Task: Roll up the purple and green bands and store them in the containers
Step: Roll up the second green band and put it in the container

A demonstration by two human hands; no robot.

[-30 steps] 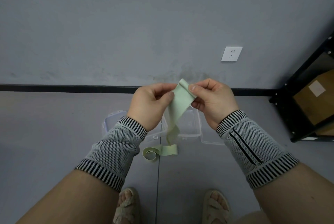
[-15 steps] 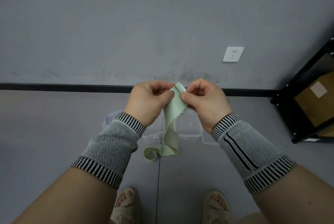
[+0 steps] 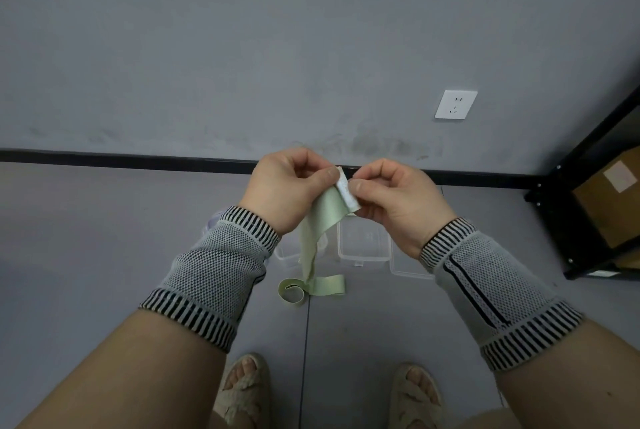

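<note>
Head view: green band (image 3: 327,212) top pinched (both hands), tail dangling.

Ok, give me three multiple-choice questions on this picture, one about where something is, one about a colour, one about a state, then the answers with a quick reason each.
1. Where does the free end of the green band lie?
A. On the floor in front of the containers
B. Inside a container
C. Over the left forearm

2. What colour is the wall socket?
A. Black
B. White
C. Green

3. What state is the top end of the band in?
A. Flat and unrolled
B. Knotted
C. Started into a small roll, pinched by both hands

Answers:
1. A: the tail curls on the grey floor just ahead of the clear container.
2. B: the plate shows white against the grey wall.
3. C: the left hand and right hand pinch a short rolled edge at the band's top, while the rest hangs down loose.
</note>
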